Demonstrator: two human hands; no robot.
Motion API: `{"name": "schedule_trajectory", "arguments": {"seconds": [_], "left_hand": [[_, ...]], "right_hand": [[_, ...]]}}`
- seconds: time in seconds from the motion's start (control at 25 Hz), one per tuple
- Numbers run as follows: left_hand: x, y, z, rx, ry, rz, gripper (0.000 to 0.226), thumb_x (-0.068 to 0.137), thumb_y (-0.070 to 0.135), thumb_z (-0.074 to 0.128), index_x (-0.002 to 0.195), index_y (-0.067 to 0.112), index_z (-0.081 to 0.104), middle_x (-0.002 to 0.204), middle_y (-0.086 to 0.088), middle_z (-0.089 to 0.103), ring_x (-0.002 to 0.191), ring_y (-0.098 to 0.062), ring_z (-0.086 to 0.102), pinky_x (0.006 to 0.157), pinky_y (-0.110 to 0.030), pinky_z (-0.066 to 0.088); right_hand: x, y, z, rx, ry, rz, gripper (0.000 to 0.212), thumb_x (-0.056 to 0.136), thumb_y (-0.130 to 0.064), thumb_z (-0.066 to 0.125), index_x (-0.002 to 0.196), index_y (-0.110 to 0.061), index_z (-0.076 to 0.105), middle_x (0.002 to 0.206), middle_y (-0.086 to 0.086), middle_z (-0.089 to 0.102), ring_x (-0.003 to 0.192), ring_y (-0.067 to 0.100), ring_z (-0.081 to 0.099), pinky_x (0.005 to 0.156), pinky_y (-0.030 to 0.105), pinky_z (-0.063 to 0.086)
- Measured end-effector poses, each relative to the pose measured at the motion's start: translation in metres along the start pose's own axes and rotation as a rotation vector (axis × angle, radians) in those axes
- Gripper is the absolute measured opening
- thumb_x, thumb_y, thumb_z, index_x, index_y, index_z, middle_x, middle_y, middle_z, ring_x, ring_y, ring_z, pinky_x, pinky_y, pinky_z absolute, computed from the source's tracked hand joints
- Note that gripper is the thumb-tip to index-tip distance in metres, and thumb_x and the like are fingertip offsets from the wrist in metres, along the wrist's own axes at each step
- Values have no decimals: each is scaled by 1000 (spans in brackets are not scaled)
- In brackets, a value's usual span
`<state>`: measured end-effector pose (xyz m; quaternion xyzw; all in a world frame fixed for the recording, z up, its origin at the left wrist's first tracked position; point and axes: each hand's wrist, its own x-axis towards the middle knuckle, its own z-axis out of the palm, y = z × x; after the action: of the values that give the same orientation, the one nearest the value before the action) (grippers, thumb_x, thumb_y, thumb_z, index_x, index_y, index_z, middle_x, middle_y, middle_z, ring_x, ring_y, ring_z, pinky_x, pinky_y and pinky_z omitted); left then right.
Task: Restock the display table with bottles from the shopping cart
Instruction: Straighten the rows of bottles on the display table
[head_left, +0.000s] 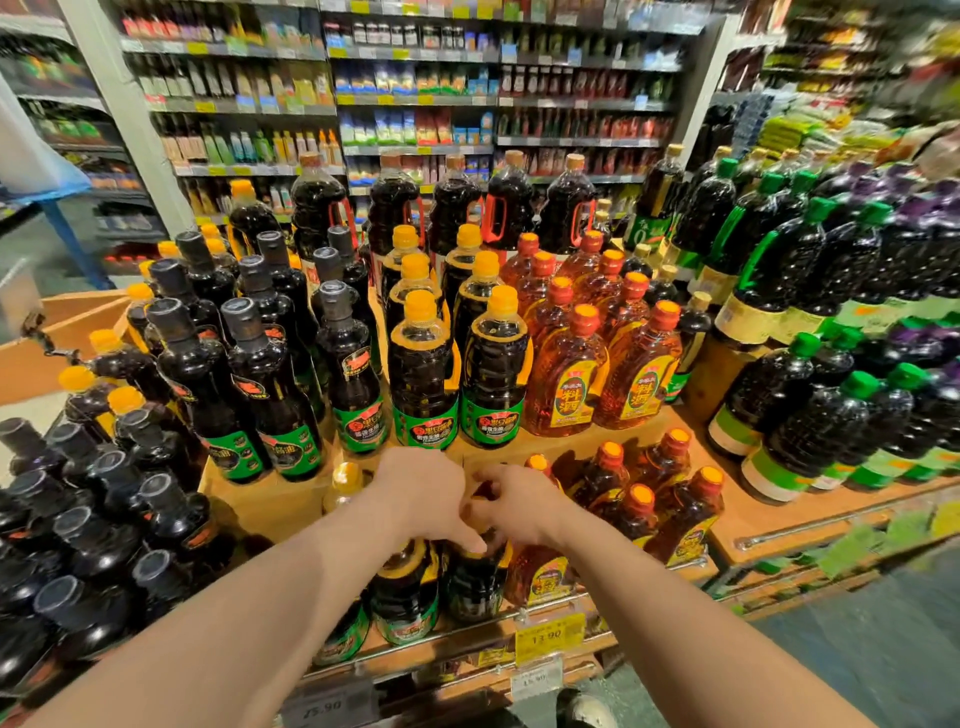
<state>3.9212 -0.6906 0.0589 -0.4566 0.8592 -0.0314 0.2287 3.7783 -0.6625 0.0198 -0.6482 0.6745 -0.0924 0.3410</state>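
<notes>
Head view: both hands meet over dark soy sauce bottles (475, 571) at the surface's near edge (457, 642). Left hand (423, 496) grip clamps a cap; right hand (511, 501) fingers curl, hold unclear. Bottles crowd both sides.

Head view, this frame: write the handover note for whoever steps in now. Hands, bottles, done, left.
Left hand: fingers curled down over the tops of the dark soy-sauce bottles with green labels in the front row of the wooden display table; grip itself hidden.
Right hand: fingers curled at the same bottles' caps, beside the left hand; whether it holds one is unclear.
Done: upper tier stands full, with black-capped and orange-capped bottles and amber cooking-wine bottles with red-and-orange caps.
Left: settle the front-row bottles. The shopping cart is out of view, so remaining stock is unknown.
</notes>
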Motion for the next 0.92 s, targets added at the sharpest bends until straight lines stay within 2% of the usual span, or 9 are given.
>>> {"name": "schedule_trajectory", "arguments": {"seconds": [0.12, 0.2, 0.28, 0.4, 0.48, 0.56, 0.64, 0.76, 0.92], "left_hand": [[16, 33, -9, -114, 116, 88, 67, 77, 78, 55, 98, 15, 60, 89, 0, 58, 82, -22, 56, 61, -34, 45], [31, 54, -9, -174, 98, 144, 67, 81, 70, 58, 118, 14, 57, 103, -5, 59, 93, -26, 59, 63, -35, 47], [45, 69, -8, -174, 87, 178, 68, 83, 67, 60, 127, 15, 54, 110, -7, 60, 99, -28, 59, 62, -35, 45], [64, 81, -5, -163, 40, 215, 75, 83, 69, 57, 138, 20, 48, 126, -5, 59, 112, -28, 57, 68, -36, 46], [72, 87, -2, -258, -44, 242, 78, 84, 67, 58, 143, 19, 43, 135, -5, 54, 118, -29, 54, 77, -39, 50], [78, 96, 3, -351, -116, 249, 76, 85, 64, 60, 140, 13, 44, 132, -8, 55, 114, -30, 55, 80, -41, 53], [80, 104, 10, -391, -117, 225, 66, 87, 60, 61, 127, 9, 49, 114, -10, 59, 99, -29, 58, 74, -40, 53], [81, 115, 7, -303, -70, 197, 49, 93, 51, 58, 109, 5, 56, 89, -7, 54, 82, -27, 54, 67, -38, 50], [84, 122, -2, -209, -103, 161, 39, 96, 45, 55, 105, 7, 61, 94, -8, 57, 95, -31, 60, 66, -37, 48]], "right_hand": [[-12, 26, -33, -79, 339, 29, 37, 88, -41, 56, 120, -25, 63, 108, 2, 70, 89, 26, 67, 77, 35, 55], [-19, 50, -55, -243, 425, 118, 35, 87, -38, 56, 118, -24, 64, 105, 4, 69, 96, 27, 64, 76, 34, 52], [-24, 73, -68, -391, 325, 192, 35, 87, -39, 56, 114, -18, 63, 108, 9, 66, 97, 29, 61, 76, 36, 51], [-29, 98, -71, -440, 110, 267, 45, 88, -45, 58, 122, -15, 62, 118, 10, 62, 108, 29, 58, 86, 38, 51], [-28, 111, -67, -451, 77, 266, 49, 88, -44, 59, 128, -16, 58, 121, 9, 61, 112, 27, 56, 88, 38, 50], [-26, 122, -63, -479, 90, 263, 51, 88, -39, 59, 132, -14, 52, 118, 10, 61, 111, 26, 55, 84, 37, 49], [-25, 131, -60, -454, 88, 272, 52, 89, -35, 60, 135, -14, 49, 117, 10, 62, 108, 26, 58, 82, 37, 50], [-20, 141, -61, -450, 73, 216, 49, 90, -32, 62, 133, -12, 51, 118, 11, 64, 109, 28, 58, 86, 36, 49], [-14, 138, -73, -548, 1, 135, 32, 89, -29, 65, 110, -6, 63, 104, 12, 66, 100, 29, 60, 72, 34, 45]]}}
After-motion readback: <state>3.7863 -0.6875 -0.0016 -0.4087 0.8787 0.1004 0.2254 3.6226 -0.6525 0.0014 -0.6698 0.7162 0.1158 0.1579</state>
